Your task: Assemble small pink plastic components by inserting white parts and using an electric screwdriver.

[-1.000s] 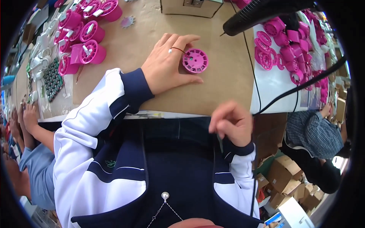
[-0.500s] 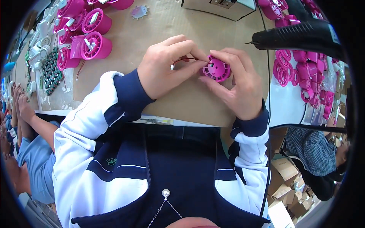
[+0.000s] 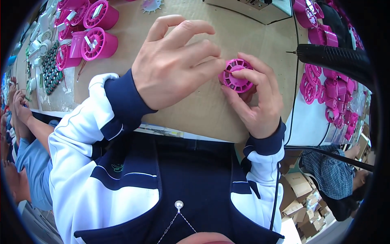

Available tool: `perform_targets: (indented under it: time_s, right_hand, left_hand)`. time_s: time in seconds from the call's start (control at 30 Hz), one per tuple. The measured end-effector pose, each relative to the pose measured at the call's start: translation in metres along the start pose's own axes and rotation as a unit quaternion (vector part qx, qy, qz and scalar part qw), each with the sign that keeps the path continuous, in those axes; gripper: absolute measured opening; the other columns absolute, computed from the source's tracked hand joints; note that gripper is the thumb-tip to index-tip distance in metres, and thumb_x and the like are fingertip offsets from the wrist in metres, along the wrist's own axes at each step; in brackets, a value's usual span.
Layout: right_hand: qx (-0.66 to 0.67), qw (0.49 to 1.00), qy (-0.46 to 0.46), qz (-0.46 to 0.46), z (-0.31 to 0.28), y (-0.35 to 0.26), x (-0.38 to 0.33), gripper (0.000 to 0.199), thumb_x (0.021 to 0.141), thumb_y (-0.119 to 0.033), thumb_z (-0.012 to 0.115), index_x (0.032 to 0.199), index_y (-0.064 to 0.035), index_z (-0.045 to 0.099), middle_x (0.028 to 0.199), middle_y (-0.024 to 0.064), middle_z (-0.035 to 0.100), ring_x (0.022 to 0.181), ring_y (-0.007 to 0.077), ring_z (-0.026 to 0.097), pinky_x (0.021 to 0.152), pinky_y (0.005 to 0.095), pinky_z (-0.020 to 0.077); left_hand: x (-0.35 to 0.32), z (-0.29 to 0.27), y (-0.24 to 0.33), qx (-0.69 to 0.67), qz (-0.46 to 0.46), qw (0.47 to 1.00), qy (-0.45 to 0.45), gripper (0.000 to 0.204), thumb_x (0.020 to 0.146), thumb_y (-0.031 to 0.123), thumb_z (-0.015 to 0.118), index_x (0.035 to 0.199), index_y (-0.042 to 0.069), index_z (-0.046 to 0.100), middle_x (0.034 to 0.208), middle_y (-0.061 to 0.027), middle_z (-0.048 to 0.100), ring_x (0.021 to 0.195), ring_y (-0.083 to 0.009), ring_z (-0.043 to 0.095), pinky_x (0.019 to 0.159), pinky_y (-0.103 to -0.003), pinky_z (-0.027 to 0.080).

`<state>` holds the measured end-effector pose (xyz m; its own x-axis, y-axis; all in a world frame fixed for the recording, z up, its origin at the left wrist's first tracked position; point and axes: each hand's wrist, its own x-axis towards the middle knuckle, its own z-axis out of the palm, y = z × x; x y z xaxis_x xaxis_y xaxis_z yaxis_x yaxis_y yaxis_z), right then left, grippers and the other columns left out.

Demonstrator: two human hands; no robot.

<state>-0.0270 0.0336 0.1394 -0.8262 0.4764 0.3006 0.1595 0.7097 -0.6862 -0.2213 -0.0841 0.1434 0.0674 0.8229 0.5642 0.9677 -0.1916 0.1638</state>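
My right hand (image 3: 260, 97) holds a pink slotted round plastic part (image 3: 237, 84) by its rim, with one finger pressed on its face. A thin red wire (image 3: 228, 71) lies across that face and runs to the fingertips of my left hand (image 3: 174, 61). The index finger of my left hand is at the part's left edge, apparently pinching the wire. Its other fingers are raised and spread, and its thumb is hidden behind them.
Pink cup-shaped housings (image 3: 101, 44) with white connectors stand at the left, beside a green circuit-board panel (image 3: 52, 67) and white parts. A clear toothed disc (image 3: 151, 5) and a metal box (image 3: 252, 9) lie at the back. A black power screwdriver (image 3: 329, 55) juts in from the right, near more pink parts (image 3: 335, 87).
My left hand has turned and lifted its outer fingers. The pink part shows a different, slotted face, with a right finger now on it. The wire's small white connector has gone out of sight.
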Motion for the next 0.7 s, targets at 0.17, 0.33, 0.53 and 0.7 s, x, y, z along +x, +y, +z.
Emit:
perform_targets:
  time_s: [0.17, 0.33, 0.53, 0.7]
  right_hand:
    - [-0.009, 1.0, 0.0, -0.009, 0.0, 0.002, -0.002, 0.041, 0.074, -0.002, 0.086, 0.11, -0.0062, 0.067, 0.133, 0.0152, 0.065, 0.11, 0.0283, 0.068, 0.091, 0.0342, 0.0583]
    - [-0.052, 0.996, 0.028, -0.063, 0.001, 0.005, 0.0, 0.04, 0.075, -0.004, 0.086, 0.11, -0.0087, 0.068, 0.13, 0.01, 0.065, 0.083, 0.0188, 0.069, 0.066, 0.025, 0.0583]
    - [-0.043, 0.999, 0.003, -0.029, 0.0, 0.0, -0.002, 0.04, 0.073, -0.002, 0.086, 0.108, -0.0061, 0.067, 0.134, 0.0166, 0.065, 0.106, 0.0285, 0.069, 0.087, 0.0336, 0.0595]
    - [-0.04, 0.999, -0.002, -0.01, 0.0, -0.001, -0.002, 0.038, 0.073, -0.003, 0.086, 0.106, -0.0064, 0.066, 0.134, 0.0168, 0.064, 0.107, 0.0287, 0.069, 0.089, 0.0339, 0.0591]
  left_hand:
    - [0.01, -0.012, 0.003, 0.085, 0.054, 0.995, -0.009, 0.021, 0.079, 0.011, 0.077, 0.1, 0.013, 0.074, 0.102, -0.0019, 0.07, 0.094, -0.0179, 0.063, 0.079, -0.028, 0.049]
    - [0.012, -0.019, 0.027, 0.091, -0.007, 0.994, -0.051, 0.02, 0.082, 0.008, 0.076, 0.102, 0.009, 0.073, 0.101, -0.0034, 0.07, 0.084, -0.0187, 0.064, 0.073, -0.027, 0.049]
    - [0.002, -0.002, 0.015, -0.181, -0.153, 0.966, -0.101, 0.018, 0.086, 0.002, 0.073, 0.104, 0.004, 0.07, 0.094, -0.0065, 0.07, 0.07, -0.0192, 0.062, 0.065, -0.027, 0.049]
    - [0.001, 0.004, -0.005, -0.318, -0.164, 0.93, -0.088, 0.017, 0.088, -0.001, 0.071, 0.105, 0.002, 0.068, 0.089, -0.0077, 0.069, 0.067, -0.0199, 0.061, 0.063, -0.027, 0.049]
